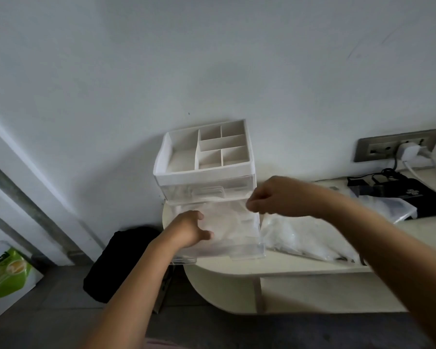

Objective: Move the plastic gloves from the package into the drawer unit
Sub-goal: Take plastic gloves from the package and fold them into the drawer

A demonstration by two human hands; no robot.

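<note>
Head view only.

Pinning thin, crinkled, translucent plastic gloves [229, 222] with left hand [190, 229]: fingers [199, 215] bent over the pile, thumb spread, film caught between. Probably meant to stop the slippery stack sliding or puffing up.

Pinching 1 glove edge with right hand [275, 197]: thumb and forefinger closed tight, other fingers curled in. Looks like drawing the film flat toward the back corner.

Directly under both sets of fingers: clear rigid plastic drawer [247, 250], pulled well forward out of white-and-clear boxy drawer unit [204, 172], so open from above for loading. Beyond the fingertips: matte white divided top tray, square cells, nothing visible in them.

Just right of the right-hand fingers: soft, glossy, crumpled clear plastic package [300, 238], lying slack on cream round-edged table [237, 270], close for a short reach. Cannot tell whether any gloves remain inside.

Judged stage: gloves in drawer, being tucked; drawer not yet closed.
</note>
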